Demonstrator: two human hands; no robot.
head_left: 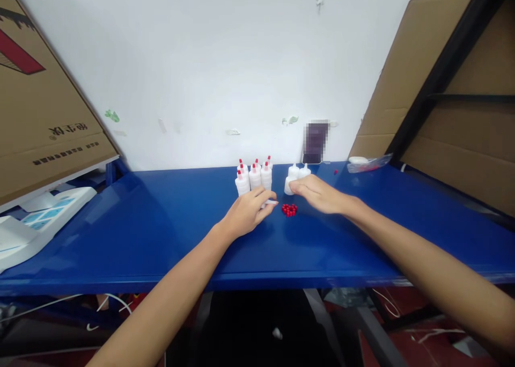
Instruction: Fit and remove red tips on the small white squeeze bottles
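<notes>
Far centre on the blue table (pixel 161 233), my left hand (pixel 247 212) is curled around a white bottle (pixel 272 201), just beside the red-capped bottles (pixel 254 175). Right hand (pixel 317 193) grips an uncapped bottle (pixel 287 184). Loose red caps (pixel 289 210) sit between the hands.

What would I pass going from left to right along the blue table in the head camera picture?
white plastic machine with blue-labelled panel → cluster of white plastic bottles with red caps → little pile of small round red pieces → right hand → clear plastic bag
</notes>
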